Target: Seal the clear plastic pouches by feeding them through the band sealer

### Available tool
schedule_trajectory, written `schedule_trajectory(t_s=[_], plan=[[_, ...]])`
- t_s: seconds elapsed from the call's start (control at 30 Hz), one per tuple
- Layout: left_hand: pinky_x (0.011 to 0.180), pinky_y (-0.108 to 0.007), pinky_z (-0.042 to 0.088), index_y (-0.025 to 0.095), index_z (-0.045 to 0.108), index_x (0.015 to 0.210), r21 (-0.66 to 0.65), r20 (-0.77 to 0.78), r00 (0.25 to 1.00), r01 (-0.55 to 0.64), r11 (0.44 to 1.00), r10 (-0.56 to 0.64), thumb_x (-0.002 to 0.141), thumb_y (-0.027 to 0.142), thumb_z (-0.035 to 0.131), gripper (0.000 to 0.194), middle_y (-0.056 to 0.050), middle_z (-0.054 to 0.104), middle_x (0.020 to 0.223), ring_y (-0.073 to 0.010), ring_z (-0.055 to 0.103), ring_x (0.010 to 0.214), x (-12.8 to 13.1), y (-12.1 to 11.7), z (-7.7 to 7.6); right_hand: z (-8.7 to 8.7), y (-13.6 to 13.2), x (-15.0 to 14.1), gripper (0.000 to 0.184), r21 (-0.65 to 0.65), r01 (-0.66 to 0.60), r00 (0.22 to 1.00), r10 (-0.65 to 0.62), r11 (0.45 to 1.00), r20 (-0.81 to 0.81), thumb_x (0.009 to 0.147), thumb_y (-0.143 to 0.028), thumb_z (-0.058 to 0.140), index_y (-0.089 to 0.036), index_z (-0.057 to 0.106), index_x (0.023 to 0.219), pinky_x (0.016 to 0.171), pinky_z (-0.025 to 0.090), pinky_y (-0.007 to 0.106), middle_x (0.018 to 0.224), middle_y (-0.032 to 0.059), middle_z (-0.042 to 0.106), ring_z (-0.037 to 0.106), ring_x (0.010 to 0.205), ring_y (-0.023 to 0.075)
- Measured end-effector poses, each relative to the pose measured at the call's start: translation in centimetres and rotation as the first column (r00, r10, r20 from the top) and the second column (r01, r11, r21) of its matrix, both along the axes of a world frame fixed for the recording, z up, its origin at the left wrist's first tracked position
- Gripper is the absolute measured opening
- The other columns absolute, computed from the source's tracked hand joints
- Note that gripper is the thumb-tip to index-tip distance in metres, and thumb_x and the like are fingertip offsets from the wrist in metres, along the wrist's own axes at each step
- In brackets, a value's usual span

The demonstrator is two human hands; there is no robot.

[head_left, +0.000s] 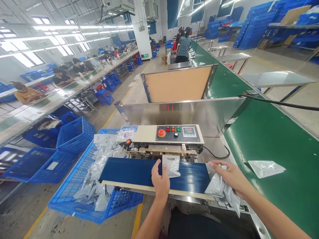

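A white pouch (171, 166) stands at the band sealer (149, 134), its top edge at the sealing slot, above the blue conveyor belt (129, 171). Beside the pouch's left edge is my left hand (160, 181), fingers apart, the thumb overlapping the pouch's edge. Past the belt's right end, my right hand (231, 177) grips several white pouches (216, 184) that hang down from its fingers. Another white pouch (266, 168) lies flat on the green conveyor (281, 142) at the right.
Left of the sealer, a blue crate (67, 189) holds many pouches (99, 176). A metal barrier (179, 114) stands behind the machine. More blue crates (74, 132) sit on the left. A black cable (216, 152) runs right of the sealer. People work at far tables.
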State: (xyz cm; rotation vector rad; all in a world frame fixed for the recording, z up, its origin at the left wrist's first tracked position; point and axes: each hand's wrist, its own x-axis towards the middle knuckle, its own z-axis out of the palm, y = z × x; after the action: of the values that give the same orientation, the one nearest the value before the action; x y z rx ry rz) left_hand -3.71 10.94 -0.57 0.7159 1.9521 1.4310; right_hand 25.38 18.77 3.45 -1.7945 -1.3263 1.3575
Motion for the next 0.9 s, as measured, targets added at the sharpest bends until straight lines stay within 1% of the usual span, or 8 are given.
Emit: schedule_trajectory(t_s=[0.1, 0.2, 0.27, 0.43, 0.57, 0.63, 0.77, 0.9], plan=[[0.113, -0.049, 0.054, 0.020, 0.076, 0.134, 0.088, 0.006, 0.969, 0.247, 0.965, -0.249, 0.091, 0.057, 0.078, 0.057, -0.019, 0.074, 0.139, -0.0350, 0.070, 0.128, 3.4, -1.1, 1.2, 1.8, -0.9, -1.4, 0.066, 0.015, 0.026, 0.996, -0.024, 1.000, -0.080, 0.076, -0.069, 0.081, -0.016, 0.082, 0.115, 0.050, 0.043, 0.030, 0.064, 0.0045, 0.071, 0.058, 0.053, 0.0191], [0.097, -0.043, 0.061, 0.016, 0.076, 0.136, 0.178, 0.212, 0.748, 0.603, 0.778, -0.629, 0.087, 0.056, 0.084, 0.064, -0.018, 0.079, 0.126, -0.0325, 0.074, 0.112, 8.0, -0.3, 2.4, 3.7, -0.7, -3.2, 0.062, 0.090, -0.019, 0.994, 0.028, 0.996, -0.102, 0.073, -0.064, 0.085, -0.015, 0.083, 0.111, 0.054, 0.046, 0.029, 0.075, 0.0069, 0.076, 0.060, 0.059, 0.0179], [0.088, -0.038, 0.060, 0.013, 0.080, 0.128, 0.225, 0.265, 0.643, 0.683, 0.695, -0.718, 0.088, 0.059, 0.081, 0.061, -0.014, 0.082, 0.112, -0.0286, 0.073, 0.098, 10.0, 0.9, 3.0, 4.2, 0.0, -3.3, 0.063, 0.112, -0.021, 0.996, 0.031, 0.993, -0.086, 0.071, -0.064, 0.087, -0.015, 0.083, 0.111, 0.057, 0.049, 0.029, 0.082, 0.0080, 0.078, 0.064, 0.065, 0.0189], [0.087, -0.037, 0.057, 0.012, 0.079, 0.132, 0.244, 0.399, 0.694, 0.550, 0.799, -0.599, 0.089, 0.066, 0.079, 0.069, -0.014, 0.081, 0.114, -0.0280, 0.071, 0.096, 10.6, 2.5, 3.2, 3.0, 0.6, -0.5, 0.072, 0.025, 0.128, 0.978, -0.122, 0.991, -0.166, 0.070, -0.068, 0.087, -0.015, 0.080, 0.119, 0.058, 0.052, 0.029, 0.096, 0.0113, 0.080, 0.072, 0.079, 0.0240], [0.089, -0.040, 0.059, 0.014, 0.077, 0.139, 0.292, 0.360, 0.673, 0.577, 0.763, -0.646, 0.100, 0.073, 0.060, 0.072, -0.014, 0.082, 0.114, -0.0297, 0.074, 0.098, 10.3, 2.3, 2.5, 1.9, -1.0, 0.7, 0.052, 0.091, -0.060, 0.974, 0.078, 0.994, -0.214, 0.073, -0.067, 0.087, -0.018, 0.080, 0.089, 0.059, 0.048, 0.028, 0.075, 0.0034, 0.071, 0.060, 0.062, 0.0158], [0.090, -0.042, 0.060, 0.015, 0.081, 0.134, 0.246, 0.239, 0.718, 0.606, 0.756, -0.653, 0.103, 0.072, 0.054, 0.070, -0.014, 0.084, 0.112, -0.0315, 0.075, 0.097, 10.5, 2.3, 2.3, 1.5, -1.7, 0.6, 0.052, 0.116, -0.110, 0.963, 0.134, 0.987, -0.232, 0.075, -0.069, 0.085, -0.018, 0.076, 0.078, 0.058, 0.045, 0.027, 0.066, -0.0001, 0.063, 0.055, 0.058, 0.0138], [0.109, -0.048, 0.057, 0.021, 0.087, 0.122, 0.187, -0.033, 0.814, 0.575, 0.797, -0.580, 0.101, 0.054, 0.065, 0.045, -0.014, 0.083, 0.124, -0.0353, 0.077, 0.115, 11.4, 3.0, 1.8, 0.7, -2.2, 0.7, 0.057, 0.117, -0.103, 0.968, 0.127, 0.988, -0.217, 0.078, -0.075, 0.080, -0.018, 0.074, 0.079, 0.054, 0.040, 0.026, 0.068, -0.0002, 0.060, 0.055, 0.059, 0.0145], [0.094, -0.043, 0.062, 0.018, 0.088, 0.114, 0.205, 0.129, 0.771, 0.594, 0.778, -0.623, 0.096, 0.051, 0.069, 0.042, -0.014, 0.085, 0.110, -0.0324, 0.079, 0.100, 12.7, 3.8, 1.1, 0.4, -2.4, 1.7, 0.062, 0.102, -0.122, 0.968, 0.141, 0.987, -0.206, 0.080, -0.081, 0.074, -0.020, 0.075, 0.085, 0.053, 0.039, 0.027, 0.070, 0.0005, 0.061, 0.052, 0.059, 0.0152]])
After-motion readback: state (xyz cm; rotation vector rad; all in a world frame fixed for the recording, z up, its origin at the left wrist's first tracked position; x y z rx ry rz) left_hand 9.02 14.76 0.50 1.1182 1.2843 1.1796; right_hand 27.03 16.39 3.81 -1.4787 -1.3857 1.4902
